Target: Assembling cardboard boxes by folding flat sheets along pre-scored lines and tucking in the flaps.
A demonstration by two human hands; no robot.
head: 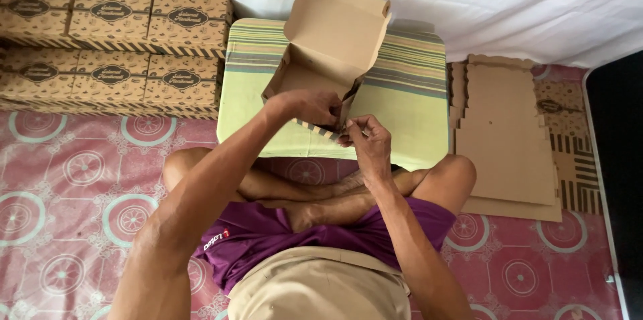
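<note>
A brown cardboard box point(331, 38), half folded with its lid standing up, rests on a low surface under a green striped cloth point(402, 102). My left hand point(309, 107) grips the box's near front wall from the left. My right hand point(364, 138) pinches the same wall's striped corner flap from the right. Both hands touch each other at that corner. My crossed legs lie just below the cloth.
Folded, printed brown boxes point(114, 45) are stacked in rows at the back left. A pile of flat cardboard blanks point(509, 139) lies on the right. A pink patterned mat point(74, 179) covers the floor. White fabric hangs behind.
</note>
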